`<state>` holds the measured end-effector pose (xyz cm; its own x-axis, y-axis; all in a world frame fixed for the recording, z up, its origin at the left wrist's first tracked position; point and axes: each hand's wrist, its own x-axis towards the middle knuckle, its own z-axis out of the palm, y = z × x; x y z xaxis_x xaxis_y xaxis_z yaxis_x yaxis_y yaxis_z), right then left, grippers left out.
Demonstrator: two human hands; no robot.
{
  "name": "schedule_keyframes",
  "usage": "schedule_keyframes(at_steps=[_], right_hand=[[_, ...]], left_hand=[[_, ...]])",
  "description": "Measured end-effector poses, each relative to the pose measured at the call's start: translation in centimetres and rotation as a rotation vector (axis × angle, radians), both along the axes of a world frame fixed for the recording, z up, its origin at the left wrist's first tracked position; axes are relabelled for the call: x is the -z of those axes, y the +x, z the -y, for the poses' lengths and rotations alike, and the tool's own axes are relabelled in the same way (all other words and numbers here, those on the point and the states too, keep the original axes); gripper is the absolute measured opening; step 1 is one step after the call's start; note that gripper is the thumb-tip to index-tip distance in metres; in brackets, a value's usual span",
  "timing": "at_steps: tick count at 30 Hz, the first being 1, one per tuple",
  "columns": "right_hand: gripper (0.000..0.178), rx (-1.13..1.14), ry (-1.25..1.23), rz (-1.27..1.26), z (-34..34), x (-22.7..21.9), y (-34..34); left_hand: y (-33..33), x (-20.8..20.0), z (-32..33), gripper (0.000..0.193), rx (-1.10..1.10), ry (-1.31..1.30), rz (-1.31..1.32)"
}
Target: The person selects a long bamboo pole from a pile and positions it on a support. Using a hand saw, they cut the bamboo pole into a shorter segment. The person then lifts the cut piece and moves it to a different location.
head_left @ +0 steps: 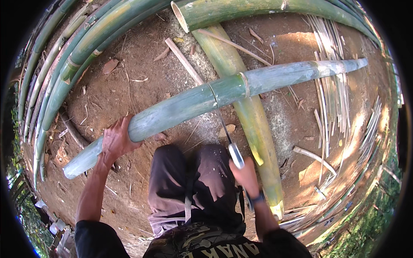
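Observation:
A thick green bamboo pole (172, 112) lies slantwise in front of my knees. My left hand (117, 139) is wrapped over its left part, pressing on it. My right hand (246, 172) is closed round the light handle of a hand saw (224, 129). The saw's blade sits in a cut across the bamboo, a little left of a node ring; how deep the cut goes is hidden. Beneath the pole, right of the blade, a yellow-green bamboo pole (253, 124) runs crosswise and supports it.
Long green bamboo poles (81, 53) lie at the left, and another cut bamboo pole (241, 10) lies across the far side. Split bamboo strips (333, 94) are piled at the right. A thin stick (184, 60) and pale sawdust (279, 124) lie on the dirt.

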<state>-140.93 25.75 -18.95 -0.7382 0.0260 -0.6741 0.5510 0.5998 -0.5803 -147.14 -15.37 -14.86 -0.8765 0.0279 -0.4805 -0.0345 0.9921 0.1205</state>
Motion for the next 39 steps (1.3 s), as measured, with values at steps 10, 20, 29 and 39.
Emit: schedule_keyframes(at_steps=[10,20,29,39], right_hand=[[0.018,0.112,-0.106,-0.097,-2.4,-3.0,7.0],[0.026,0.003,-0.063,-0.107,3.6,3.1,-3.7],[0.025,-0.019,0.102,0.031,2.8,3.4,-3.4],[0.015,0.092,-0.06,0.033,-2.8,-4.2,7.1]], left_hand=[[1.0,0.7,1.0,0.084,0.021,0.032,-0.08],[0.5,0.0,0.8,0.088,-0.022,0.013,0.033],[-0.3,0.6,0.4,0.087,0.003,0.037,-0.006],[0.4,0.4,1.0,0.086,-0.007,0.048,-0.021]])
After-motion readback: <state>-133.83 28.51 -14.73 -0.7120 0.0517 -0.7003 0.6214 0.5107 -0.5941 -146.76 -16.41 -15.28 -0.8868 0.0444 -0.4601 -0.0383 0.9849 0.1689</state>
